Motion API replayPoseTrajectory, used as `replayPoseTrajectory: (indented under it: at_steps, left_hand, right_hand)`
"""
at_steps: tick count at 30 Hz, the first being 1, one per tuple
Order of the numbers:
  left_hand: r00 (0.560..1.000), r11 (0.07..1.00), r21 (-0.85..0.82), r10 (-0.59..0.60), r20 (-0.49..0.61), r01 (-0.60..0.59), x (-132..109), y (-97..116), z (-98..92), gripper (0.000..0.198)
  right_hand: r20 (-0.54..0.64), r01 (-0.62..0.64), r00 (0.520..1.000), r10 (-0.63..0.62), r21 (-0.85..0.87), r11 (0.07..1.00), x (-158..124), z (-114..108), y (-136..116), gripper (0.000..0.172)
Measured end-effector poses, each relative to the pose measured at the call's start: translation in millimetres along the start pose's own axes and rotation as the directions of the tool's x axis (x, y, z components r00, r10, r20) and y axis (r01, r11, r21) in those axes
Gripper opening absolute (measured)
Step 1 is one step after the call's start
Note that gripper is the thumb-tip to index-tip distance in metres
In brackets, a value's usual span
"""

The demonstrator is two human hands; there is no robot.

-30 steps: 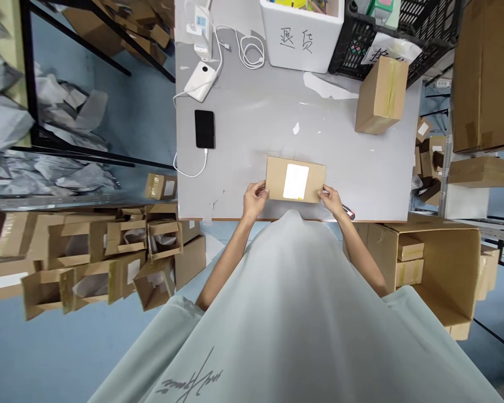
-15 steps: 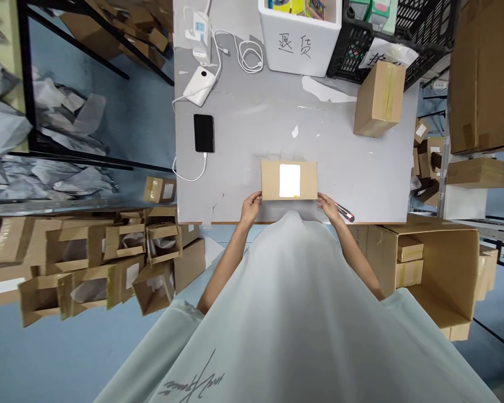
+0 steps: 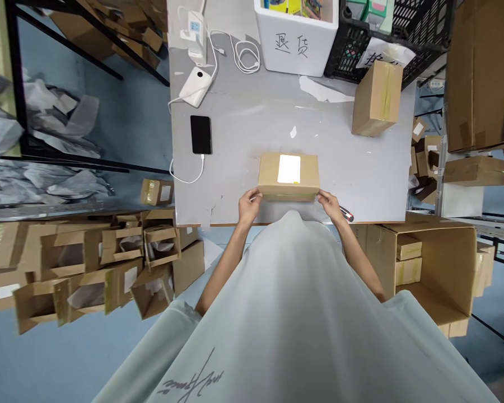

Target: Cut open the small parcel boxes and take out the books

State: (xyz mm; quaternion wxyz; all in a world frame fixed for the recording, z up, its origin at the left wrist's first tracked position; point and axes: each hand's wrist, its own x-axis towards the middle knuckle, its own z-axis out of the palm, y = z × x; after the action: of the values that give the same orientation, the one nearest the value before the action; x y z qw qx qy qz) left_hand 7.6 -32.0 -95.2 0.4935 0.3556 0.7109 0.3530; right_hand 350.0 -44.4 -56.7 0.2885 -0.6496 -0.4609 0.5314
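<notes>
Between my hands, close to the table's front edge, is a brown cardboard box (image 3: 269,170) with a white label (image 3: 289,169) on its upper face. Its near side, with a strip of tape along it, faces me. My left hand (image 3: 250,205) pinches the box's near left corner, thumb and fingers together. At the near right corner, my right hand (image 3: 330,204) grips the box in the same way. A utility knife (image 3: 346,214) lies just right of my right wrist, partly hidden by it.
On the grey table (image 3: 235,129) lie a phone (image 3: 200,135) on a cable and a white power bank (image 3: 195,87). Farther back stand a white bin (image 3: 296,47), a black crate (image 3: 344,47) and a taped carton (image 3: 376,101). Opened cartons (image 3: 73,252) crowd the left floor; a large box (image 3: 437,268) stands right.
The box has tilted in my hands: its near side with the tape now shows, and the labelled face leans away. Both hands stay at its near corners.
</notes>
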Motion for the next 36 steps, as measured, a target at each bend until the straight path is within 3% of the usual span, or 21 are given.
replayPoseTrajectory:
  at_steps: [5, 8, 12, 20, 24, 26, 28, 31, 36]
  left_hand:
    - [0.990, 0.992, 0.026, 0.121, -0.078, -0.119, 4.2, 26.2, -0.7, 0.034]
    - [0.990, 0.993, 0.024, 0.113, -0.082, -0.112, 7.2, 33.5, 1.1, 0.038]
    - [0.996, 0.999, 0.018, 0.043, -0.075, -0.042, 8.9, 31.3, 4.1, 0.039]
    - [0.994, 0.997, 0.017, 0.074, -0.077, -0.073, -3.0, 23.1, -0.8, 0.032]
    - [0.998, 1.000, -0.013, 0.025, -0.057, -0.026, -2.0, 25.7, 0.1, 0.031]
    - [0.998, 1.000, -0.019, 0.019, -0.063, -0.021, -0.5, 28.3, 1.7, 0.029]
    - [0.996, 0.999, -0.016, 0.036, -0.078, -0.037, -1.4, 31.9, 3.6, 0.029]
    - [0.994, 0.997, -0.003, 0.079, -0.071, -0.079, -8.5, 38.8, 7.4, 0.032]
    - [0.987, 0.987, -0.017, 0.158, 0.028, -0.158, -16.7, 44.3, 20.7, 0.040]
  right_hand:
    - [-0.085, 0.010, 0.996, -0.006, 0.047, 0.999, 8.8, -9.2, -12.8, 0.061]
    - [-0.073, 0.007, 0.997, -0.008, -0.008, 1.000, 13.7, -11.0, -14.6, 0.062]
    - [-0.062, -0.016, 0.998, 0.015, -0.019, 1.000, 15.3, -6.9, -10.8, 0.064]
    - [-0.038, -0.003, 0.999, 0.002, -0.024, 1.000, -2.4, -1.1, -2.8, 0.065]
    - [-0.078, 0.094, 0.991, -0.112, -0.206, 0.974, -11.0, 7.1, -14.4, 0.064]
    - [-0.098, 0.181, 0.969, -0.228, -0.349, 0.919, -14.5, 15.3, -24.3, 0.059]
    - [-0.044, 0.249, 0.953, -0.300, -0.450, 0.858, -17.6, 23.9, -33.4, 0.056]
    - [0.038, 0.255, 0.960, -0.278, -0.527, 0.810, -20.0, 30.0, -39.7, 0.061]
    - [-0.083, 0.104, 0.980, -0.181, -0.559, 0.823, -14.5, 10.3, -33.0, 0.087]
